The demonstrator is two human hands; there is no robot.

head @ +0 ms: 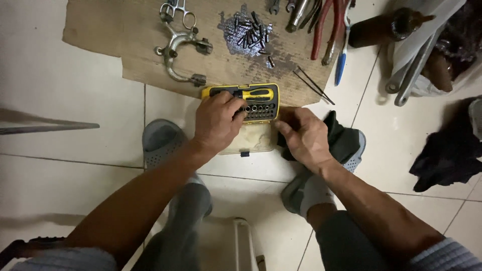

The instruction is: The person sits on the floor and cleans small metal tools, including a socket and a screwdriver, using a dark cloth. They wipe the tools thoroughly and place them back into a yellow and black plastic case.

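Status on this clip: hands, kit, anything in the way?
Left hand on open yellow bit kit, fingers at the bits. Right hand at its right edge. Nothing blocking.

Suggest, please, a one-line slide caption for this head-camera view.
Left hand reaching into an open yellow bit set case on the tiled floor, right hand at its edge.

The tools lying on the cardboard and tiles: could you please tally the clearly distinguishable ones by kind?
Screwdriver bit set: 1
Red-handled pliers: 1
Blue-handled toothbrush: 1
Metal bracket: 1
Wrenches: 2
Total: 6
The left hand touches the set.
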